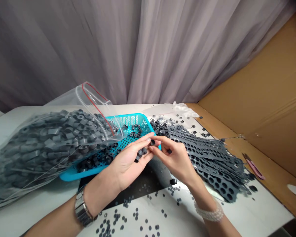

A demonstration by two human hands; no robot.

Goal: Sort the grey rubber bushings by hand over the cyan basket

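My left hand (127, 162) is turned palm up and cupped, with a few small dark grey rubber sleeves (140, 153) lying in it by the fingers. At its fingertips, my right hand (179, 158) pinches another hollow dark grey rubber sleeve (152, 142) between thumb and forefinger; the left thumb is close against that piece. Both hands are over the front right corner of a turquoise plastic basket (71, 175), which has more such pieces inside. A big clear zip bag (51, 140) full of larger-looking grey sleeves leans over the basket's left part.
Punched dark rubber sheets (212, 158) are stacked on the right, with loose pieces behind them. Small round discs (108, 227) are scattered on the white table (187, 210). Pink-handled snips (255, 168) lie by the cardboard wall (266, 108). A grey curtain (148, 49) hangs behind.
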